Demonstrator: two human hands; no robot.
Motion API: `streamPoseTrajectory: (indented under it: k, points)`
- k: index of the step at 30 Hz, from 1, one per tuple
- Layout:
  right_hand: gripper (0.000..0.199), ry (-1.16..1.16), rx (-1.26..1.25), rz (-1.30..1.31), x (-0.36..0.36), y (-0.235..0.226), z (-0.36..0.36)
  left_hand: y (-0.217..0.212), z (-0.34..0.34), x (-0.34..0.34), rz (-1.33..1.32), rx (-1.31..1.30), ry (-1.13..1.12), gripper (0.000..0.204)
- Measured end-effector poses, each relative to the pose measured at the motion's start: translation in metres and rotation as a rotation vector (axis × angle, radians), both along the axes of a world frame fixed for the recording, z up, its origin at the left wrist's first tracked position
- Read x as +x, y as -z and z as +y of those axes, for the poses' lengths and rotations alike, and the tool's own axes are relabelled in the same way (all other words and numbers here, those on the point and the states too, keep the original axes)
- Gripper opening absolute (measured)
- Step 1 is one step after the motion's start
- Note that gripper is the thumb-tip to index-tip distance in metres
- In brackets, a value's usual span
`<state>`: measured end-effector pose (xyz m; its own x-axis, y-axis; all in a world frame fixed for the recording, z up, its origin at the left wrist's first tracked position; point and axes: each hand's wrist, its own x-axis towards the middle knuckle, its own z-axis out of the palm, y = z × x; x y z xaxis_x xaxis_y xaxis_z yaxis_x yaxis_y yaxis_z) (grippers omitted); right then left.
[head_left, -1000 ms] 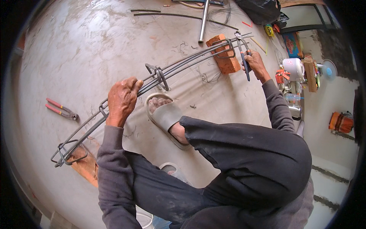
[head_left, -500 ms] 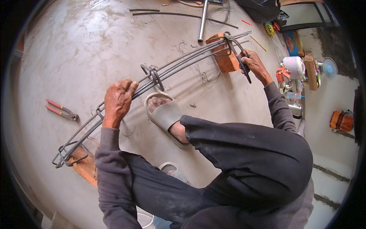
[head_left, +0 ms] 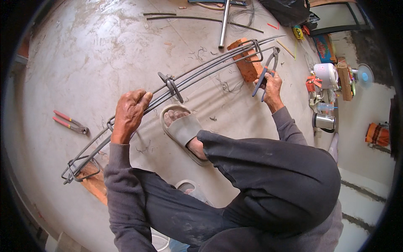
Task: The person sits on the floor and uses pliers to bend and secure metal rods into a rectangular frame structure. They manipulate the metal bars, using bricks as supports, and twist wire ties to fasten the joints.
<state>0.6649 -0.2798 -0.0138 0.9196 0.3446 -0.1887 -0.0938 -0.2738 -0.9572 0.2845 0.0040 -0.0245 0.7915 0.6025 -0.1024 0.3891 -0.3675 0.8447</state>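
Note:
My left hand (head_left: 130, 112) is closed around the long steel rods of a rebar cage (head_left: 191, 79), left of its middle. In my right hand (head_left: 273, 86) is a pair of pincers (head_left: 268, 71) with dark handles, its jaws up and just off the cage's right end. Bent stirrups ring the rods: one (head_left: 257, 51) at the right end, a bunch (head_left: 170, 86) near the middle and one (head_left: 77, 169) at the left end. The cage rests across an orange brick (head_left: 247, 63) on the right and another brick (head_left: 94, 182) on the left.
Pincers with red handles (head_left: 70, 122) lie on the floor at the left. A metal tube (head_left: 224, 25), a dark rod (head_left: 189, 17) and thin wire (head_left: 245, 19) lie at the far side. A white cooker (head_left: 325, 74) and a metal kettle (head_left: 324, 122) stand at the right. My sandalled foot (head_left: 180, 122) is close below the cage.
My right hand has drawn the pincers off the stirrup at the cage's right end, slightly down and turned them. My left hand keeps its grip on the rods.

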Motion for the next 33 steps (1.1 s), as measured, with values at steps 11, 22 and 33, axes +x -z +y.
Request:
streamPoseTrajectory:
  k: [11,22,33]
  points:
    - [0.017,-0.201,-0.184,0.066,0.017,-0.005,-0.011,-0.007,0.003,0.001,0.005,-0.036,0.001,0.045]
    - [0.017,-0.247,-0.257,-0.166,0.018,-0.049,-0.019,0.001,0.001,-0.002,0.02,-0.009,-0.002,0.044]
    - [0.007,-0.584,-0.615,-0.096,0.038,-0.102,0.042,-0.007,-0.002,-0.005,0.077,0.003,-0.019,0.041]
